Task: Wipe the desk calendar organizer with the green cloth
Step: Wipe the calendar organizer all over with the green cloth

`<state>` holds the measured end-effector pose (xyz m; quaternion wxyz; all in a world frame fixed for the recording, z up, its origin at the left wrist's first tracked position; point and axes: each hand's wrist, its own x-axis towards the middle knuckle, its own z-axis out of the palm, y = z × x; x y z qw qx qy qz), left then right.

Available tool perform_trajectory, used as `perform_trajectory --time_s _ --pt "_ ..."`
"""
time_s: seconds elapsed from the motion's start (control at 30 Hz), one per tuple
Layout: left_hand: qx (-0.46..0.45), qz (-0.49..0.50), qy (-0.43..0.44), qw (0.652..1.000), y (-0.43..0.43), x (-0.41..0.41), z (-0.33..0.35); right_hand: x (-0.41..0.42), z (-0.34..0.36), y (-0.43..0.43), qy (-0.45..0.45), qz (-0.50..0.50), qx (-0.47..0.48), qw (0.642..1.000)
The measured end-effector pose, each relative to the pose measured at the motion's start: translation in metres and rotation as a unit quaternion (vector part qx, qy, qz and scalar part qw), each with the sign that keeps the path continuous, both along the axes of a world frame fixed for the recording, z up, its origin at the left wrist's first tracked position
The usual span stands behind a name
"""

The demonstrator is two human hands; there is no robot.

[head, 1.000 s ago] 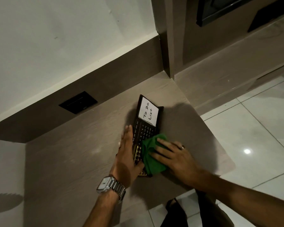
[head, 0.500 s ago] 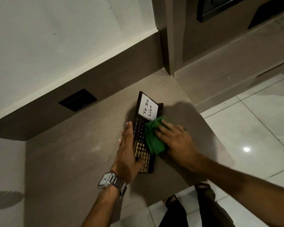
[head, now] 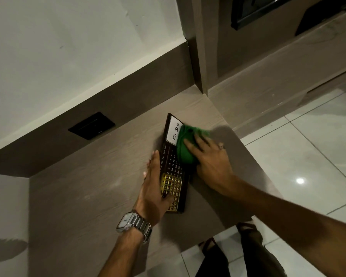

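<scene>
The desk calendar organizer point(head: 171, 168) lies flat on the brown desk point(head: 88, 186). It is dark, with gold date tiles at its near end and a white "To Do" card at its far end. My left hand point(head: 155, 186) lies along its left edge, thumb on the gold tiles, holding it down. My right hand point(head: 210, 158) presses the bunched green cloth point(head: 185, 144) onto the organizer's far part, where it covers the right side of the white card.
A black socket plate point(head: 91, 125) sits in the brown back panel to the left. A brown pillar point(head: 196, 62) rises behind the desk. The desk's front-right edge drops to a white tiled floor point(head: 308, 166). My legs show below the edge.
My right hand has slid the green cloth from the organizer's near middle up to its far end, over the white card. My left hand has stayed in place.
</scene>
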<state>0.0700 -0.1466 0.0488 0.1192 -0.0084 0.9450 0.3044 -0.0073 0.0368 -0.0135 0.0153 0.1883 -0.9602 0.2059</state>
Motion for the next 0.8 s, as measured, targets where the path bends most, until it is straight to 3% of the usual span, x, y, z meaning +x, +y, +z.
perform_trajectory --time_s 0.23,0.3,0.47,0.57,0.8 --pt "0.033 0.007 0.004 0.999 -0.001 0.0 0.0 0.093 -0.042 0.011 0.034 0.222 -0.009 0.974" --pt "0.026 0.003 0.002 1.0 -0.001 0.0 0.001 0.061 -0.036 0.015 0.049 0.186 -0.015 0.981" --pt "0.009 0.011 -0.005 1.0 0.003 0.002 0.004 -0.053 0.0 0.016 0.028 -0.016 -0.002 0.999" --pt "0.009 0.013 -0.009 1.0 0.002 0.001 0.006 -0.066 0.003 0.005 0.004 -0.066 0.01 0.998" --pt "0.024 -0.013 0.023 0.999 -0.002 0.0 0.003 0.064 -0.018 0.001 -0.018 0.113 -0.015 0.993"
